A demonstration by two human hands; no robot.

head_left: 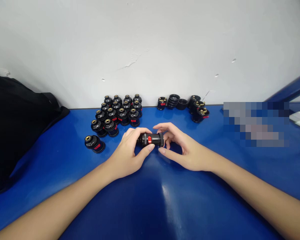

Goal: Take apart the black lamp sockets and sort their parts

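My left hand (130,150) is closed around a black lamp socket (155,140), which lies on its side with a red switch facing up. Its thumb presses the near side and its fingers wrap the far side, hiding part of the cap end. Around the socket's ringed right end, my right hand (181,146) is curved with thumb and index finger apart. Whether its fingertips touch the ring, I cannot tell. Left of my hands stands a group of similar sockets (123,115) with brass-topped caps, and one socket (94,143) stands a little nearer.
Along the wall sit stacked black rings (173,101), a single ring (182,104), and several open socket bodies (200,114) with brass contacts. Black cloth (20,116) covers the left of the blue table (140,206). A blurred patch (256,125) hides something at right.
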